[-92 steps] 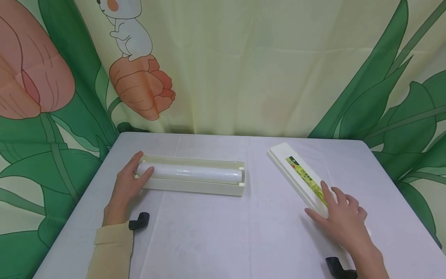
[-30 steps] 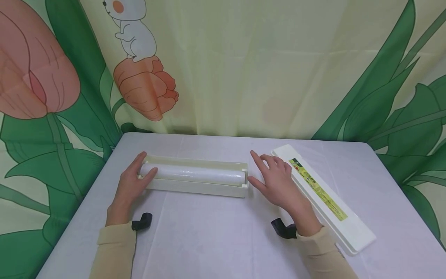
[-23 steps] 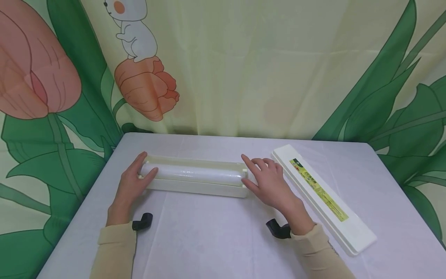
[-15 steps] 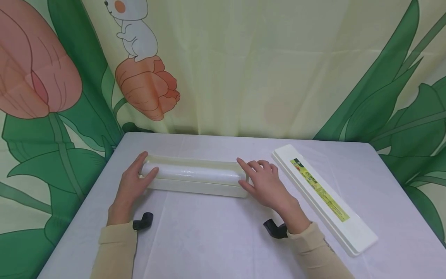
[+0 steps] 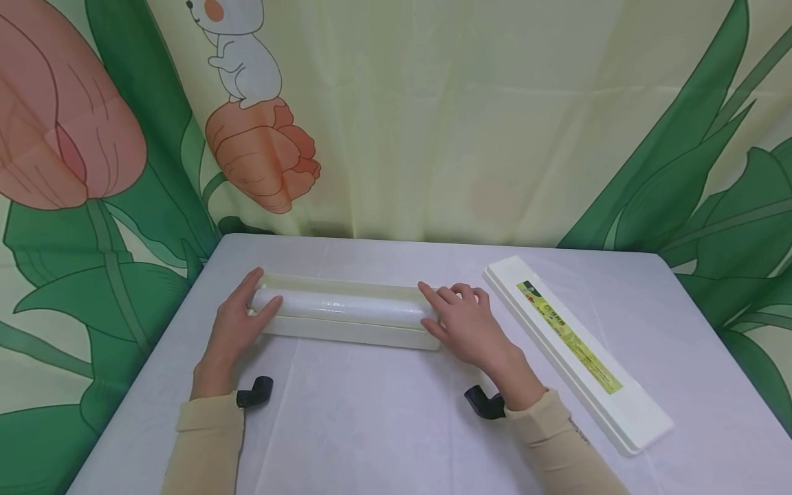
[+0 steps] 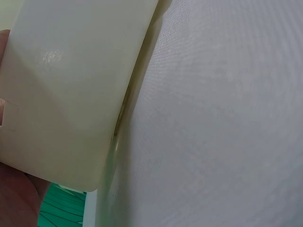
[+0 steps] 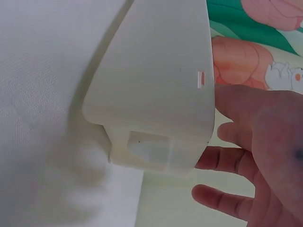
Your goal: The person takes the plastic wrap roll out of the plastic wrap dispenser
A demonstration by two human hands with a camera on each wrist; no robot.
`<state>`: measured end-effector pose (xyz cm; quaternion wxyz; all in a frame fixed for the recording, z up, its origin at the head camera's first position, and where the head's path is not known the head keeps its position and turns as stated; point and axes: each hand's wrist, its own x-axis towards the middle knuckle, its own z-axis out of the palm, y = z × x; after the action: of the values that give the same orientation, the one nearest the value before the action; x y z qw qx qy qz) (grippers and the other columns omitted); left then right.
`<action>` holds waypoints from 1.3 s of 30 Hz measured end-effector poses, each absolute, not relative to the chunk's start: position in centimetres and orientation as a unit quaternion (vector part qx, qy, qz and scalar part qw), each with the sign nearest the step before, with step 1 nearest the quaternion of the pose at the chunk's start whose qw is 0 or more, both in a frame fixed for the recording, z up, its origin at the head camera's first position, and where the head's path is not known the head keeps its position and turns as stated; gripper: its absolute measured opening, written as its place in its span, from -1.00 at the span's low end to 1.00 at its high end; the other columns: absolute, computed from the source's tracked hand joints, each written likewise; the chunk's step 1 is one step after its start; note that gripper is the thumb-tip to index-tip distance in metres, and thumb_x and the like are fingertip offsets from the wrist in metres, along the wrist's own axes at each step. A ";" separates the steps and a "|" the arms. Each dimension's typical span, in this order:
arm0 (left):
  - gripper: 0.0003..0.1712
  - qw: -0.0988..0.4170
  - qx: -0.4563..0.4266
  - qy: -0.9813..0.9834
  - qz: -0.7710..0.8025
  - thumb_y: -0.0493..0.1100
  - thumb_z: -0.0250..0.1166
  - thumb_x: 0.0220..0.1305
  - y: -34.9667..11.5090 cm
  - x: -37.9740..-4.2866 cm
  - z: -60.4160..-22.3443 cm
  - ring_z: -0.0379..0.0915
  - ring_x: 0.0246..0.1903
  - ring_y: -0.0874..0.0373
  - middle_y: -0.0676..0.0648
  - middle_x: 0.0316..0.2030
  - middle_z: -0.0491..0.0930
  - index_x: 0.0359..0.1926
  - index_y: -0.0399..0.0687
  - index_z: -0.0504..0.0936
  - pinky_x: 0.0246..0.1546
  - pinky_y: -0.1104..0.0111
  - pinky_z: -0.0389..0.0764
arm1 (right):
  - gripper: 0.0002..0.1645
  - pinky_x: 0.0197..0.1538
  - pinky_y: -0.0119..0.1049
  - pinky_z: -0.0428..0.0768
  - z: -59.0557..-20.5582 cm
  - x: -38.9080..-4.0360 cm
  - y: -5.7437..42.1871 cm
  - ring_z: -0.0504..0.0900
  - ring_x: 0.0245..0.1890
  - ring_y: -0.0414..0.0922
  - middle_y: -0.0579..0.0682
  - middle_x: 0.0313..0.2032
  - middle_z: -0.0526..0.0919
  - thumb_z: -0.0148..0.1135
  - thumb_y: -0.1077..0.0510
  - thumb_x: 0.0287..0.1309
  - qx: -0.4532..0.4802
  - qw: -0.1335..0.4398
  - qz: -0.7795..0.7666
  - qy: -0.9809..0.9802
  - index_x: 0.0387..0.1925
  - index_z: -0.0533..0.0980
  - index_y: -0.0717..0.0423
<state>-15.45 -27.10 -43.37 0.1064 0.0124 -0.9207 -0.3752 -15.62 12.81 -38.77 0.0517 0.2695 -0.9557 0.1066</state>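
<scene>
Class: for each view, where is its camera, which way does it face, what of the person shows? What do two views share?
Head: worn on the head, facing forward and down at the table; left hand, right hand and sleeves show.
Left wrist: on that wrist, facing the box and table; the left hand shows partly, at left.
Right wrist: on that wrist, facing the box's other end; the right hand shows at right.
Shared: head and right wrist show the printed carrot.

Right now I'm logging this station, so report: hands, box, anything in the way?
Left hand at left end of open box; right hand at its right end. White roll inside. Labelled lid apart, to the right, seemingly not in the way.
</scene>
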 end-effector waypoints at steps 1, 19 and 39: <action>-0.10 0.106 0.013 -0.921 -0.375 0.12 0.27 0.42 -27.1 -15.4 -43.4 -0.02 0.49 -0.26 -0.27 0.52 0.08 0.56 -0.17 0.12 0.41 -0.19 0.09 | -0.27 0.24 0.25 0.27 -38.8 -15.6 12.7 0.43 0.18 0.20 0.04 0.09 0.62 0.27 -0.05 0.37 0.268 0.052 0.105 -0.956 0.48 0.32 0.04; -0.11 0.102 0.012 -0.921 -0.377 0.12 0.26 0.42 -27.4 -15.3 -43.2 -0.04 0.49 -0.26 -0.27 0.53 0.07 0.56 -0.19 0.13 0.42 -0.18 0.08 | -0.65 -0.19 0.04 0.39 -37.7 -14.5 9.3 0.38 -0.22 0.16 0.18 -0.28 0.56 0.28 -0.02 0.35 0.230 0.090 -0.039 -0.968 0.04 0.62 0.09; -0.12 0.111 0.003 -0.921 -0.374 0.11 0.27 0.42 -27.1 -15.5 -43.4 -0.03 0.49 -0.25 -0.26 0.52 0.10 0.54 -0.24 0.16 0.44 -0.15 0.07 | -0.58 -0.30 0.11 0.49 -37.2 -14.2 6.7 0.43 -0.22 0.27 0.42 -0.25 0.50 0.12 0.13 0.41 0.138 -0.015 0.054 -0.989 0.15 0.51 0.33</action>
<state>-15.52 -27.15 -43.36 0.1110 0.0030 -0.9207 -0.3742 -14.20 6.71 -37.21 -0.0148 0.1385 -0.9888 0.0542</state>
